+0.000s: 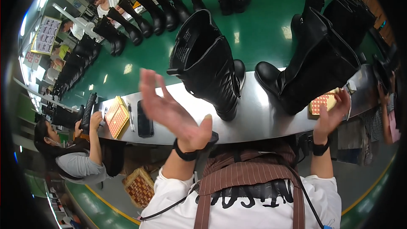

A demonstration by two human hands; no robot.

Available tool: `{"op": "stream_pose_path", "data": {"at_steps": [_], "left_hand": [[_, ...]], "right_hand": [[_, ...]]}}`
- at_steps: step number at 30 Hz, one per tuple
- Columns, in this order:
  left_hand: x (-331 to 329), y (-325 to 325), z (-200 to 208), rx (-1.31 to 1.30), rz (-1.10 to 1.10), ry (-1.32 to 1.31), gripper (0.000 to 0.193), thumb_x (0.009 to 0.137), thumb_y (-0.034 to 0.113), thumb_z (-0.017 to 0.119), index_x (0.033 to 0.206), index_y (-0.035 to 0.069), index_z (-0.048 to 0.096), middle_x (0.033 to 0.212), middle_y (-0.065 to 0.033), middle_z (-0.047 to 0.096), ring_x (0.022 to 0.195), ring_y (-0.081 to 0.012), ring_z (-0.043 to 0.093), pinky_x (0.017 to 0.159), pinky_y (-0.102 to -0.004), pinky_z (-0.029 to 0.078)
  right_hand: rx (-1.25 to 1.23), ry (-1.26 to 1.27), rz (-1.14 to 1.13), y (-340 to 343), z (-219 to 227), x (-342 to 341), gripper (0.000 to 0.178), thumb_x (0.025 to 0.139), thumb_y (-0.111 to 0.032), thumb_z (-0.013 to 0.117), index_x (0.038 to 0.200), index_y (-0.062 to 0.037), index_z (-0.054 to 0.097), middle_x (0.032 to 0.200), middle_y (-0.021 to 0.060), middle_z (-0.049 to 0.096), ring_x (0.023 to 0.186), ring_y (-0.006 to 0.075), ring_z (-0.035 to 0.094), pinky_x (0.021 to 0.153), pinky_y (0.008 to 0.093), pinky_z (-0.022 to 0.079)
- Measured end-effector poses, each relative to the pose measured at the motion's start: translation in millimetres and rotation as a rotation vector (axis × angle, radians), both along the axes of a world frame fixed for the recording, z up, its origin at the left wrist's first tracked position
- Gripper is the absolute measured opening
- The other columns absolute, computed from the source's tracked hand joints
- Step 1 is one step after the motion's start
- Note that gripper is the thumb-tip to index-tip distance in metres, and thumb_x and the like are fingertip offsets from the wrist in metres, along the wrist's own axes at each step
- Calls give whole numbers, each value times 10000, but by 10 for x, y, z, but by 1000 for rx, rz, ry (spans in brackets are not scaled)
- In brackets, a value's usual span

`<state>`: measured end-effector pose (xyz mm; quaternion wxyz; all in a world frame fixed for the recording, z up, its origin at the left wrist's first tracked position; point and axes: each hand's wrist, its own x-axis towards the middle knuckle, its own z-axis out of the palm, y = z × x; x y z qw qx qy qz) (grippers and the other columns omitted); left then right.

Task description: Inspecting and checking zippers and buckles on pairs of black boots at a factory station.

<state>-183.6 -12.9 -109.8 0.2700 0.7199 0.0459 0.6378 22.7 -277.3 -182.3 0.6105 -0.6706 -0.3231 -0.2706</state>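
Two tall black boots stand in front of me on the metal edge of the bench. The left boot [207, 68] is upright with its shaft gaping toward me, and a printed label shows inside. My left hand [171, 110] is raised beside it, palm up and fingers spread, holding nothing; the fingertips are slightly blurred. The right boot [313, 63] leans to the right, its toe pointing left. Near its lower shaft is my right hand [333, 116], fingers apart and partly curled, beside a sheet of round red stickers [323, 103].
A green bench top [258, 29] carries several more black boots [157, 8] along its far side. To my left lie a phone [145, 118], pens [131, 116] and a yellow sticker pad [116, 118]. A co-worker [85, 157] handles a boot at the left; others sit farther off.
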Motion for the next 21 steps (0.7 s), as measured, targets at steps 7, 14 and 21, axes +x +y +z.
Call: {"op": "stream_pose_path", "data": {"at_steps": [7,14,21], "left_hand": [[-72,-266,927,384,270,704,570,602,284,810,1079,33,624,870,-67,583,932,-295,535,1059,-502,287],[-523,-548,882,492,-118,713,502,435,365,758,860,99,769,613,26,305,699,-210,414,1072,-637,203],[-813,-528,809,519,-417,765,443,372,257,638,774,119,764,631,60,285,712,-185,419,603,-248,314]], "right_hand": [[-254,72,844,509,412,-360,427,869,-303,585,1149,15,535,1076,139,578,948,251,575,830,359,452],[-480,171,904,1322,662,-478,771,797,-296,722,1432,-131,318,1295,175,467,1186,311,484,973,392,398],[-619,395,944,1479,543,-314,199,929,-142,571,1082,-17,593,804,100,616,723,167,544,697,309,467]]}}
